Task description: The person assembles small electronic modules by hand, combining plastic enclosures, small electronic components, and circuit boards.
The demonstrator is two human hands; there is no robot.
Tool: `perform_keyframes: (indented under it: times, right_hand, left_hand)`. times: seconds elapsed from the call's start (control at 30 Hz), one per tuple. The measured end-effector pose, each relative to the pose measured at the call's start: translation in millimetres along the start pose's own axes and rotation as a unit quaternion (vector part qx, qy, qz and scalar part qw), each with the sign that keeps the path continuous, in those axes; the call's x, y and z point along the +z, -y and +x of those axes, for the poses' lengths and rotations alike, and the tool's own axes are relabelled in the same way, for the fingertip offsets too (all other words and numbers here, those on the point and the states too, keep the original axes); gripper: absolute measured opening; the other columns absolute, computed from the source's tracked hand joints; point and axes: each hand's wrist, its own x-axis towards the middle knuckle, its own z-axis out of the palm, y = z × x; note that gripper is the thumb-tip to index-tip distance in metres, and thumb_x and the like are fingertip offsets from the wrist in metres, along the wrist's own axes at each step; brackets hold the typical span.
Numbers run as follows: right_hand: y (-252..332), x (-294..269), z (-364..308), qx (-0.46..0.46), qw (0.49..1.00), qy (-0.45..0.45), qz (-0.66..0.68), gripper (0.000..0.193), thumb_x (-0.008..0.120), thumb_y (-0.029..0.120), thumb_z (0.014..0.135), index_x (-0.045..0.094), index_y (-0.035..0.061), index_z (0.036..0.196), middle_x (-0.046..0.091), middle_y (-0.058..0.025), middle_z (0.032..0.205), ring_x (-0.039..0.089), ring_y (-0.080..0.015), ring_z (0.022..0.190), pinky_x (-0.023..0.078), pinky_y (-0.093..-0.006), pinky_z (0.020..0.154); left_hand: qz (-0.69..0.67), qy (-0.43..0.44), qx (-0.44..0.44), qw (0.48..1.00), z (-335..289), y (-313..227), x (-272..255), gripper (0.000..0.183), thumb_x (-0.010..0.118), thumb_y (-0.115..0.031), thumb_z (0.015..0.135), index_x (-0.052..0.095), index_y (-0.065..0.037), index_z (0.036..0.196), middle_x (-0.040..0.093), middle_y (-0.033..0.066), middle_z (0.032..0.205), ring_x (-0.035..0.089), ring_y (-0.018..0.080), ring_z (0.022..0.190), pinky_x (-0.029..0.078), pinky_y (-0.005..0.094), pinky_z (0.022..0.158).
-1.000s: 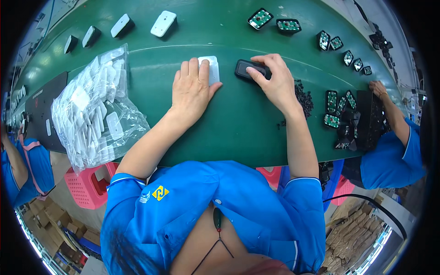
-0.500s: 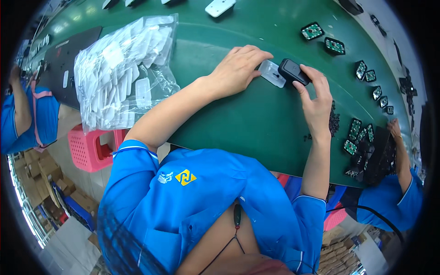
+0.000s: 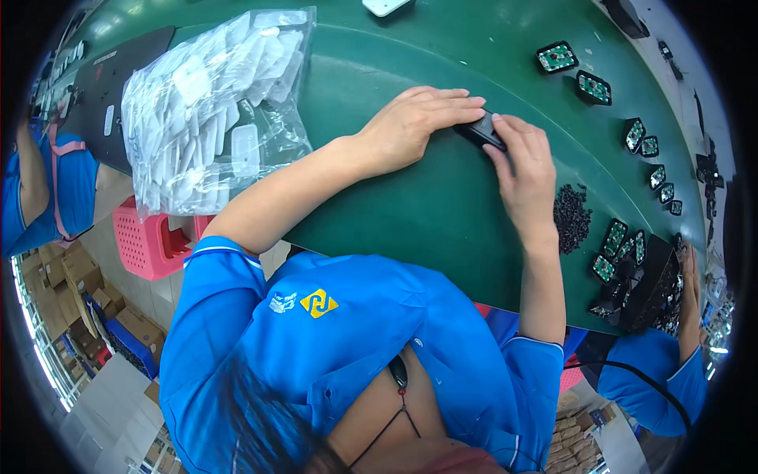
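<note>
A black plastic case [image 3: 483,131] lies on the green table in front of me, between my two hands. My left hand [image 3: 417,126] reaches in from the left, its fingers closed over the far left end of the case. My right hand [image 3: 523,158] grips the opposite end, with the thumb on the near side and the fingers on the far side. No white cover shows by the case; the hands and case hide what lies under them. To the right of my right wrist is a heap of small black parts [image 3: 572,219].
A clear bag of white plastic covers [image 3: 246,150] lies at the left. Black cases with green circuit boards [image 3: 557,57] line the right side of the table [image 3: 395,229]. A white-topped piece [image 3: 387,6] sits at the far edge. Co-workers sit on both sides, near a pink stool [image 3: 142,245].
My right hand has brought the black case left and down over the spot where the white cover lay. My left fingers now rest on the case, and the cover is out of sight.
</note>
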Motion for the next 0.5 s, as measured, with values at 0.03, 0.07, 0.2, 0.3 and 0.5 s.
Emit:
perform_keyframes:
  times: [0.03, 0.07, 0.2, 0.3, 0.5]
  right_hand:
    - [1, 3, -3, -0.013, 0.999, -0.008, -0.036, 0.039, 0.070, 0.004, 0.072, 0.062, 0.0031, 0.110, 0.060, -0.0105, 0.106, 0.058, -0.0285, 0.094, 0.050, -0.0373, 0.079]
    - [1, 6, -5, -0.019, 0.999, -0.014, -0.047, 0.039, 0.070, 0.005, 0.072, 0.062, 0.0031, 0.110, 0.060, -0.0104, 0.105, 0.058, -0.0283, 0.093, 0.050, -0.0372, 0.078]
    - [-4, 6, -6, 0.002, 0.999, -0.024, -0.030, 0.037, 0.071, 0.010, 0.072, 0.063, 0.0068, 0.108, 0.061, -0.0079, 0.103, 0.058, -0.0265, 0.092, 0.050, -0.0357, 0.075]
    - [-9, 4, -1, 0.048, 0.997, -0.002, 0.066, 0.032, 0.070, 0.013, 0.074, 0.064, 0.0089, 0.105, 0.061, -0.0060, 0.100, 0.057, -0.0253, 0.093, 0.050, -0.0349, 0.076]
    - [-29, -9, 12, 0.188, 0.956, 0.064, 0.214, 0.032, 0.068, 0.015, 0.084, 0.063, 0.0039, 0.113, 0.063, -0.0081, 0.104, 0.062, -0.0169, 0.090, 0.050, -0.0292, 0.081]
  left_hand:
    - [-0.005, 0.001, 0.005, 1.000, 0, -2, 0, 0.052, 0.051, 0.008, 0.077, 0.055, -0.009, 0.125, 0.054, 0.0072, 0.132, 0.049, 0.0244, 0.124, 0.039, 0.0411, 0.101]
    - [0.035, 0.003, 0.009, 0.999, -2, -6, -1, 0.050, 0.052, 0.007, 0.078, 0.055, -0.009, 0.126, 0.054, 0.0073, 0.133, 0.050, 0.0249, 0.123, 0.040, 0.0401, 0.100]
    - [0.131, 0.026, 0.051, 0.990, 5, -8, -8, 0.051, 0.062, -0.003, 0.077, 0.053, -0.007, 0.127, 0.054, 0.0080, 0.133, 0.052, 0.0260, 0.121, 0.043, 0.0395, 0.096]
    - [0.152, 0.027, 0.059, 0.986, 8, -11, -6, 0.059, 0.072, -0.007, 0.070, 0.052, -0.005, 0.126, 0.055, 0.0094, 0.128, 0.056, 0.0277, 0.114, 0.046, 0.0390, 0.093]
    - [0.115, -0.029, 0.071, 0.990, 34, -1, 6, 0.045, 0.071, -0.009, 0.071, 0.056, -0.002, 0.113, 0.060, 0.0126, 0.110, 0.058, 0.0303, 0.100, 0.048, 0.0390, 0.086]
